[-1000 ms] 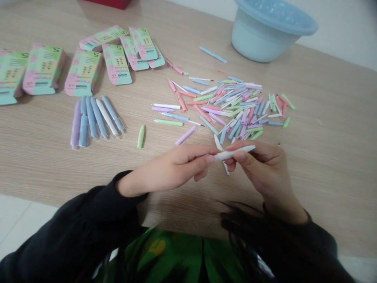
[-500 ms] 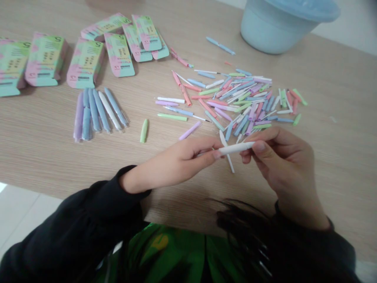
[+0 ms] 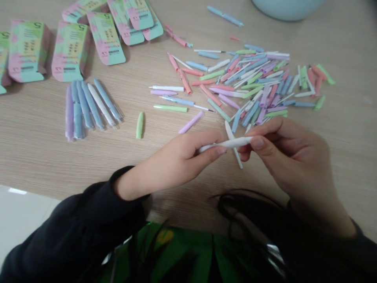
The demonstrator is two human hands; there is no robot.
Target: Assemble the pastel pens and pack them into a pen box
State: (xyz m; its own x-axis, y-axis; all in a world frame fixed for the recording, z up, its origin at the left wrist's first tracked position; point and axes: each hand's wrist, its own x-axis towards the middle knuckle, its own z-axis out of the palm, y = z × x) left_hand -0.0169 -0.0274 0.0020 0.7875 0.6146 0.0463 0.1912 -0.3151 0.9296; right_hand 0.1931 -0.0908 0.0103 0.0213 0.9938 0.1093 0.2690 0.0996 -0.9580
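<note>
A slim white pen (image 3: 237,142) is held nearly level between my two hands above the table. My left hand (image 3: 185,157) pinches its left part between thumb and fingers. The pen's right end sits between the thumb and fingers of my right hand (image 3: 297,157). Behind the held pen, a white pen piece (image 3: 229,129) lies slanted and crosses it in view; I cannot tell if they touch. Just beyond my hands spreads a pile of pastel pen parts (image 3: 250,92), with barrels, caps and thin refills. A purple cap (image 3: 191,122) lies beyond my left hand.
Several pens in clear sleeves (image 3: 85,108) lie in a row at left, with a green cap (image 3: 140,125) to their right. Pink-and-green cartons (image 3: 70,51) stand behind them. A blue basin (image 3: 290,10) is at the back, and a blue pen (image 3: 225,16) lies left of it.
The camera view has shifted, so the cartons and basin sit higher in view. More of the white pen's left part now shows in my left hand. Both hands keep hold of it.
</note>
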